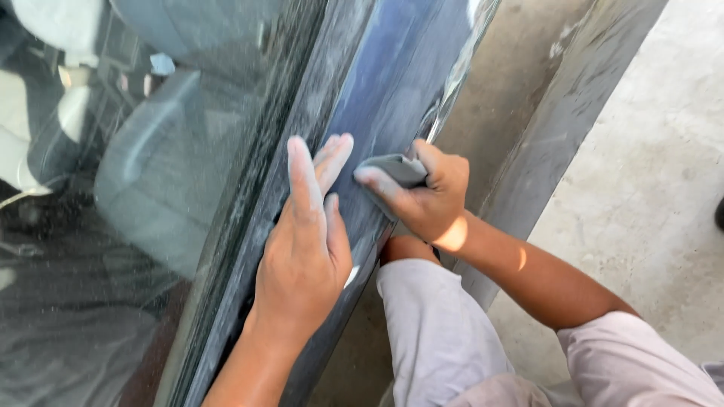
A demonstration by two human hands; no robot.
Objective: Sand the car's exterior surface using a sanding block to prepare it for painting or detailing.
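Observation:
My left hand lies flat on the dusty blue car door panel, just below the window, with its fingers stretched out and coated in grey dust. Beside it, my right hand presses a small folded grey sanding sheet against the same panel. The two hands are close together, fingertips almost touching.
The car window glass at left shows grey seats inside. A sanded grey lower body panel runs down the right of the door. Concrete floor lies at right. My knee in light trousers is below the hands.

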